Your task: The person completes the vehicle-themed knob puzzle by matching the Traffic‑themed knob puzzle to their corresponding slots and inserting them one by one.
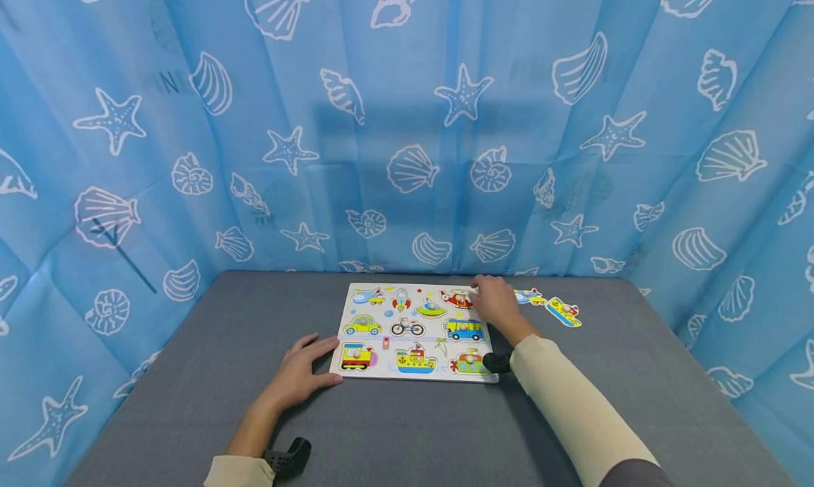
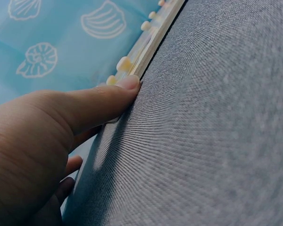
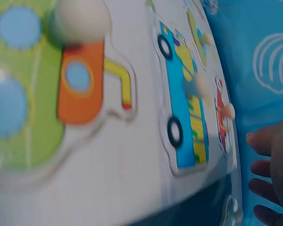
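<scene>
A white wooden knob puzzle board (image 1: 375,340) with vehicle pictures lies flat in front of me. My left hand (image 1: 297,375) rests at its left side, thumb and fingertips touching the edge; in the left wrist view the thumb (image 2: 101,101) presses against the board's rim. My right hand (image 1: 498,304) is at the far right corner, beside the red helicopter piece (image 1: 456,300). In the right wrist view its fingers (image 3: 264,188) are spread and loosely bent, with nothing between them. The blue bus piece (image 3: 184,103) and green submarine piece (image 3: 19,94) sit in the board.
Right of the board, an airplane piece (image 1: 529,297) and a yellow boat piece (image 1: 564,312) lie loose on the grey tabletop (image 1: 420,437). A blue curtain (image 1: 407,119) with white shells and starfish hangs behind the table and along its sides.
</scene>
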`<act>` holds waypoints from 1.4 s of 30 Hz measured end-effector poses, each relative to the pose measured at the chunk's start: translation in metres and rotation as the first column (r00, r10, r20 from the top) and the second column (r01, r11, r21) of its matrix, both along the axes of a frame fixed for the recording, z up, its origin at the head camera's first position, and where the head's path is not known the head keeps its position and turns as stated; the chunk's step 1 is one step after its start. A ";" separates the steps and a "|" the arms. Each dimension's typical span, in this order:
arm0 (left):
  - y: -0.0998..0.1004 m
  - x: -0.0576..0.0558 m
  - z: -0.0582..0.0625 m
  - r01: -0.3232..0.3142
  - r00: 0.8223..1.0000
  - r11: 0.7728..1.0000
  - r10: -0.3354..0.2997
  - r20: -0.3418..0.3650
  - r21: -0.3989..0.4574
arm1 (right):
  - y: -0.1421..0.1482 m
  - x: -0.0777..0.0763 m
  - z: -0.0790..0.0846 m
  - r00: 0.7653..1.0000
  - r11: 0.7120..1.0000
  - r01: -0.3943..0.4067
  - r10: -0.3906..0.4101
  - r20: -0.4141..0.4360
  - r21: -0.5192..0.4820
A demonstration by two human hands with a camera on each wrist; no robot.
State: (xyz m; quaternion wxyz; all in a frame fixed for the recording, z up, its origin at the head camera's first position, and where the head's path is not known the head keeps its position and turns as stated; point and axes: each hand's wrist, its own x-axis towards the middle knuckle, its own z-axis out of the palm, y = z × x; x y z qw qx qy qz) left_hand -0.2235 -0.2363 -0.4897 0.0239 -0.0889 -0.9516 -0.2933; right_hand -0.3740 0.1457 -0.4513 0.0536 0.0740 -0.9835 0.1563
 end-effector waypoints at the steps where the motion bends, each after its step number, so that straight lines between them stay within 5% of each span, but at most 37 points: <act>1: 0.000 0.000 0.000 0.000 1.000 1.000 0.000 0.000 0.000 | 0.003 0.000 0.000 1.000 1.000 0.003 -0.003 -0.007 -0.010; 19: -0.002 0.001 -0.001 -0.021 1.000 1.000 0.021 0.017 -0.004 | 0.050 0.000 -0.009 0.998 1.000 -0.013 0.013 -0.055 -0.012; 42: 0.001 0.002 0.002 -0.011 1.000 1.000 0.011 0.006 0.011 | 0.059 0.001 -0.018 0.995 1.000 0.010 -0.009 -0.102 0.008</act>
